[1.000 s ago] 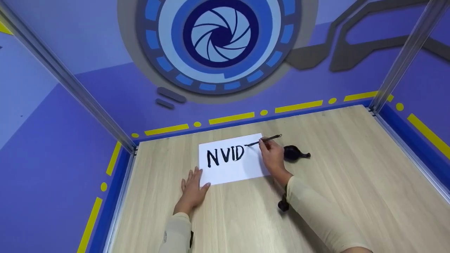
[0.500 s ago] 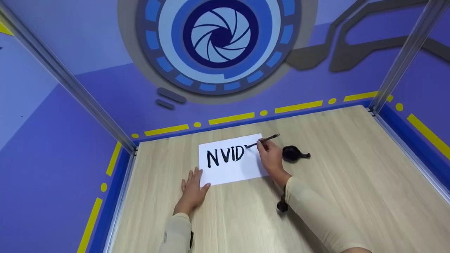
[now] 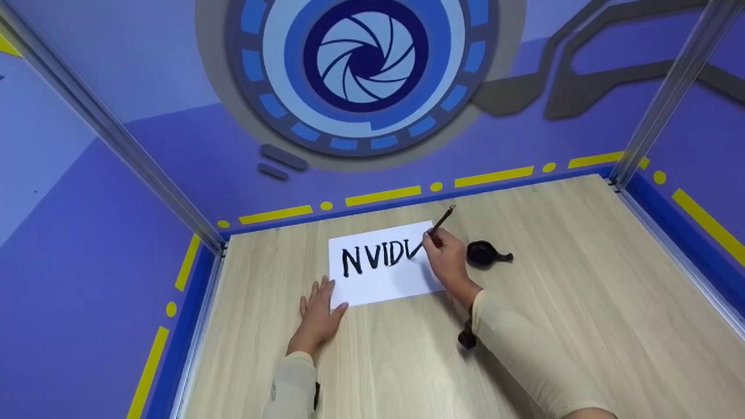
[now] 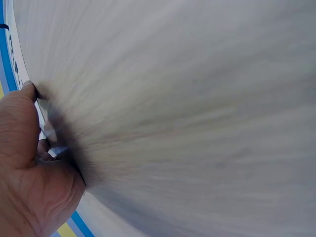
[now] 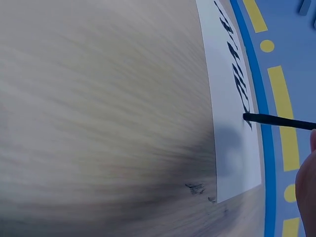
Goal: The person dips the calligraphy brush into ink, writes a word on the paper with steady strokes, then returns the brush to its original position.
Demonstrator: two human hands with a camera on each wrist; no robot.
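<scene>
A white sheet of paper [image 3: 372, 291] lies on the wooden table, with the black letters "NVID" and a slanting stroke after them. My right hand [image 3: 448, 259] pinches a slim dark brush [image 3: 444, 219] over the sheet's right part. In the right wrist view the tip of the brush [image 5: 276, 120] meets the paper [image 5: 227, 168] at the end of the lettering. My left hand [image 3: 319, 311] rests at the sheet's lower left corner, fingers spread and thumb on its edge. The left wrist view shows only part of this left hand [image 4: 29, 163] against the tabletop.
Just right of my right hand stands a small black dish [image 3: 482, 255] with a stubby handle or spout. Dark smudges [image 5: 196, 188] mark the table near the paper. Blue and purple panels [image 3: 174, 169] enclose the table at the back and sides.
The brush tip has moved down along the paper, leaving a new slanting black stroke after the D. Its shaft now stands steeper. My left hand has stayed in place.
</scene>
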